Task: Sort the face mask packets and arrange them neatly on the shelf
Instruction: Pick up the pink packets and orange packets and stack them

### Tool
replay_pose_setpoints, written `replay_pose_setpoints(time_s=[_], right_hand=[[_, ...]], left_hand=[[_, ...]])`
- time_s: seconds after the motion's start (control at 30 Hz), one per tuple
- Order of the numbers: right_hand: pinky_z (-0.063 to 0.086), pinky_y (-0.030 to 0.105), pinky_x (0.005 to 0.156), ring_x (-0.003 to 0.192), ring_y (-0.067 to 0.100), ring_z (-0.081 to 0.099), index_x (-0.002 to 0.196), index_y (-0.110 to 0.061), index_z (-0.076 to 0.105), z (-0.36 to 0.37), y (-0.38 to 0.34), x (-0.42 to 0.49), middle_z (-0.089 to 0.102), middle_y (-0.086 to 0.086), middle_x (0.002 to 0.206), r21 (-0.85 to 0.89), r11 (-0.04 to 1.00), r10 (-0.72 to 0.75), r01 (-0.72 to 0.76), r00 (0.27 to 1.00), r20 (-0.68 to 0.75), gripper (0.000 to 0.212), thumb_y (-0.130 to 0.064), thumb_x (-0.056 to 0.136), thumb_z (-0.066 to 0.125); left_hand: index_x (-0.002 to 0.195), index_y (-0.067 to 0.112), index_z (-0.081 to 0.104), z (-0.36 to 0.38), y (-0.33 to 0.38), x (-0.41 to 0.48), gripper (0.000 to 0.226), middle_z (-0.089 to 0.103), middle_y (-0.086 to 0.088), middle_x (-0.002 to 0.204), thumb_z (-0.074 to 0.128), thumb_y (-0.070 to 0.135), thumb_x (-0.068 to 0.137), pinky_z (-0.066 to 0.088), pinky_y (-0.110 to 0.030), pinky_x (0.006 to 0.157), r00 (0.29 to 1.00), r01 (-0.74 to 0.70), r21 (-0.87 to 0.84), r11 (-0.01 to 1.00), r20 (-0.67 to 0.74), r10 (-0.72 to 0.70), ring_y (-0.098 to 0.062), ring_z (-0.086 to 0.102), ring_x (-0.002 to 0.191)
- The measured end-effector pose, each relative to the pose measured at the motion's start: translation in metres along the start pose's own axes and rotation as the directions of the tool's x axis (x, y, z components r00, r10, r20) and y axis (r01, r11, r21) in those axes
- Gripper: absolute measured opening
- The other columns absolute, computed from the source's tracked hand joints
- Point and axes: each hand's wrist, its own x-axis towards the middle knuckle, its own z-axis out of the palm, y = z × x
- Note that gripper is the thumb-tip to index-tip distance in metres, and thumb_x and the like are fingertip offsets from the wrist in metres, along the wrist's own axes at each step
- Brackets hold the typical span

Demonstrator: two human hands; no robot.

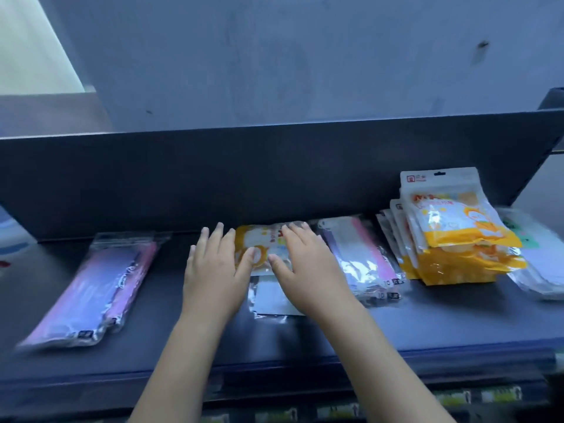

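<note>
We see both hands laid flat in the middle of the frame on the dark shelf (152,346), neither one gripping anything. The right hand (308,267) rests palm down with straight, spread fingers on a yellow packet (259,239) that lies flat near the shelf's back panel (274,172). The left hand (213,270) is just as relaxed. Its thumb touches the packet's left part, while its fingers lie beside the packet's left edge, over the bare shelf. A clear packet (271,300) sticks out from under the yellow one towards the lower centre of the frame.

The other groups are spread along the shelf. The pink packets (91,288) lie at the left, a pink and white pile (360,261) lies just right of the hands, the yellow stack (451,239) is further right, and the white packets (537,264) are at the far right edge.

We judge these packets to be very light, thin and floppy, with glossy film that slides readily over film. Pressing flat and pushing will likely move the top packet alone and leave the clear one behind. A pile lifted from one corner would probably sag and fan out. We would sooner pinch across a long edge, thumb on top and fingers slipped beneath, or square a pile between two flat palms at its ends. The sealed header strip, where there is one, looks stiffer and should give a firmer hold than the soft body. Nothing here seems fragile, though the film may crease under a hard squeeze.
</note>
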Motion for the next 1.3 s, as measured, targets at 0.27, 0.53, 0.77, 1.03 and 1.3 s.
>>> replay_pose_setpoints(time_s=[0.27, 0.53, 0.77, 1.03, 1.3], right_hand=[[0.035, 0.043, 0.118, 0.143, 0.03, 0.04, 0.149, -0.011, 0.046, 0.052, -0.047, 0.015, 0.049, 0.009, 0.153, -0.078, 0.973, 0.22, -0.216, 0.975, 0.043, 0.059, -0.048, 0.103, 0.05], [0.035, 0.049, 0.114, 0.139, 0.033, 0.041, 0.136, -0.016, 0.051, 0.096, -0.097, 0.035, 0.053, 0.008, 0.145, -0.176, 0.952, 0.264, -0.25, 0.963, 0.062, 0.052, -0.053, 0.099, 0.05], [0.029, 0.049, 0.119, 0.139, 0.029, 0.047, 0.142, -0.019, 0.056, 0.129, -0.133, 0.037, 0.057, 0.003, 0.145, -0.21, 0.96, 0.207, -0.185, 0.974, 0.09, 0.054, -0.053, 0.101, 0.047], [0.049, 0.04, 0.076, 0.097, 0.036, 0.059, 0.093, -0.014, 0.077, 0.149, -0.153, 0.036, 0.068, 0.007, 0.094, -0.005, 0.959, 0.271, -0.283, 0.925, -0.268, 0.024, -0.035, 0.093, 0.066], [0.04, 0.048, 0.101, 0.126, 0.041, 0.045, 0.138, -0.013, 0.052, 0.127, -0.161, 0.046, 0.046, 0.013, 0.142, -0.135, 0.708, 0.666, -0.693, 0.719, -0.197, 0.065, -0.063, 0.097, 0.054]], left_hand=[[0.159, 0.019, 0.037, 0.005, -0.072, 0.017, 0.066, 0.025, -0.003, 0.172, 0.039, 0.057, 0.105, 0.013, -0.046, 0.127, 0.981, -0.083, -0.008, 0.997, 0.174, 0.083, -0.025, 0.013, 0.16], [0.15, 0.015, 0.051, -0.029, -0.154, 0.03, 0.061, 0.04, -0.007, 0.165, 0.052, 0.052, 0.101, 0.02, -0.051, 0.124, 0.998, -0.049, 0.064, 0.997, 0.047, 0.046, -0.03, 0.028, 0.155], [0.133, -0.003, 0.053, -0.053, -0.236, 0.033, 0.056, 0.054, -0.032, 0.139, 0.06, 0.037, 0.093, 0.037, -0.048, 0.11, 0.927, 0.367, 0.06, 0.928, 0.061, -0.371, -0.048, 0.048, 0.129], [0.126, 0.002, 0.058, -0.072, -0.254, 0.025, 0.065, 0.064, -0.024, 0.121, 0.083, 0.04, 0.08, 0.045, -0.047, 0.09, 0.898, 0.411, -0.203, 0.889, -0.075, -0.433, -0.047, 0.056, 0.111], [0.118, 0.018, 0.066, -0.083, -0.258, 0.026, 0.045, 0.068, 0.001, 0.094, 0.086, 0.013, 0.078, 0.051, -0.034, 0.075, 0.877, 0.326, -0.694, 0.642, -0.032, -0.479, -0.024, 0.065, 0.085]])
